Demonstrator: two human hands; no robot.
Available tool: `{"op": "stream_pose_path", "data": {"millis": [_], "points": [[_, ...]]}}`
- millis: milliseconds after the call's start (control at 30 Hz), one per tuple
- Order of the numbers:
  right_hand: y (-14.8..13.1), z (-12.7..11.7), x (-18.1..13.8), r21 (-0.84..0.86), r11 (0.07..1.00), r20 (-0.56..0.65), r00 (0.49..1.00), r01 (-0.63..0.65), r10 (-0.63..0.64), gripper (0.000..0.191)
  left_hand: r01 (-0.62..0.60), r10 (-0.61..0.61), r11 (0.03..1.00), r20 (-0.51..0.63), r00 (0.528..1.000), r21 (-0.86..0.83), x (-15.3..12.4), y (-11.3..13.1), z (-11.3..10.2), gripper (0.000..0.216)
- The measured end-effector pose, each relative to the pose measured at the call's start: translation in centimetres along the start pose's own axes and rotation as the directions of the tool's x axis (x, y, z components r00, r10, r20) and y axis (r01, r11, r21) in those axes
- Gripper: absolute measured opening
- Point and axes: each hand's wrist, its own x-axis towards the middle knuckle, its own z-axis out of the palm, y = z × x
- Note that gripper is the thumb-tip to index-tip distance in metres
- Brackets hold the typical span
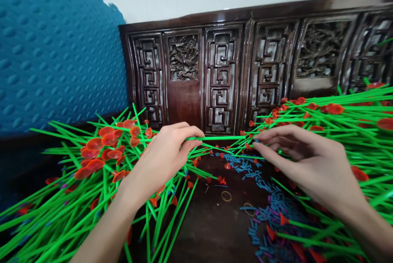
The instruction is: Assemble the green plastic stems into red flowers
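My left hand (175, 144) is closed, with thumb and forefinger pinching a green plastic balloon stick (224, 137). The stick lies nearly level and points toward my right hand. My right hand (302, 152) has thumb and forefinger close together near the stick's far end. A tiny bluish speck shows at those fingertips, too small to name for sure. Under and beside my left arm is a pile of green sticks with orange-red cups (95, 144). A second pile of green sticks (344, 132) lies behind and around my right hand.
Many short blue tube pieces (278, 201), a few purple, are scattered on the dark wooden seat (211, 226). A yellow rubber band (226, 196) lies there. Behind rises a carved wooden backrest (184, 99). A blue bumpy foam mat (58, 50) stands at the left.
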Motion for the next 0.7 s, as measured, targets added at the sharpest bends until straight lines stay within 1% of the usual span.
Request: {"op": "stream_pose_path", "data": {"millis": [67, 267, 433, 533, 600, 667, 700], "points": [[-0.2, 0.1, 0.0, 0.008, 1.0, -0.01, 1.0, -0.009, 0.009, 0.011, 0.001, -0.001, 1.0, 0.015, 1.0, -0.007, 0.0, 0.1, 0.0, 0.015], [-0.2, 0.2, -0.2, 0.016, 1.0, 0.025, 1.0, -0.018, 0.018, 0.007, -0.016, 0.017, 1.0, 0.038, 0.999, -0.021, -0.1, 0.3, -0.1, 0.016], [-0.2, 0.3, -0.3, 0.084, 0.996, 0.044, 0.999, -0.011, 0.008, 0.003, -0.042, 0.044, 0.999, 0.052, 0.998, -0.026, 0.1, 0.4, -0.1, 0.015], [-0.5, -0.1, -0.1, 0.15, 0.988, 0.065, 0.998, -0.027, 0.017, 0.003, -0.08, 0.083, 0.995, 0.058, 0.995, -0.059, 0.1, 0.5, -0.5, 0.016], [-0.5, -0.8, 0.1, 0.251, 0.965, 0.125, 0.991, -0.075, 0.044, 0.008, -0.148, 0.154, 0.984, 0.067, 0.986, -0.097, 0.1, 0.6, -0.8, 0.017], [-0.2, -1.5, 0.2, 0.336, 0.931, 0.247, 0.967, -0.143, 0.059, 0.015, -0.243, 0.253, 0.963, 0.071, 0.965, -0.116, 0.0, 0.6, -1.0, 0.02], [-0.1, -1.8, 0.2, 0.342, 0.924, 0.319, 0.946, -0.171, 0.057, 0.017, -0.299, 0.306, 0.949, 0.059, 0.95, -0.099, -0.1, 0.7, -1.0, 0.022]]}}
